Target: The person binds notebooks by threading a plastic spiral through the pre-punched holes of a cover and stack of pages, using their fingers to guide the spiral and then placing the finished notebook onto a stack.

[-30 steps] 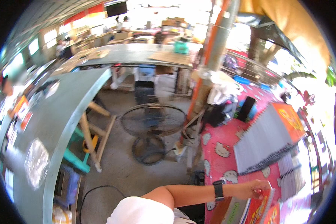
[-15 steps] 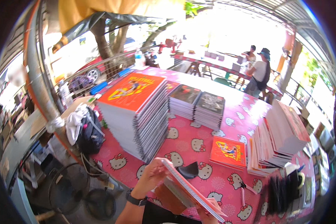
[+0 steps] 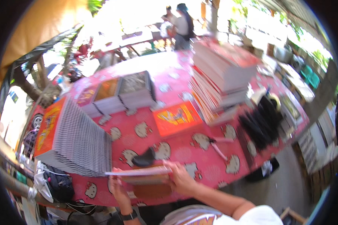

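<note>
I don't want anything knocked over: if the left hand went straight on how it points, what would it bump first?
Probably the tall stack of notebooks, ahead of the left hand, though depth is unclear, so the hand might miss it.

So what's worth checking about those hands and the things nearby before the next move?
1. Thin book held at both ends: ok, left hand and right hand have it.
2. Its pages aligned: cannot tell, it's edge-on and blurred.
3. Space just beyond it free: not ok, a black curved object lies there.
4. Pink-handled pliers apart from the hands: ok, lying to their right.
5. Tall stack of spiral-bound books straight: cannot tell, fisheye bends edges.
</note>
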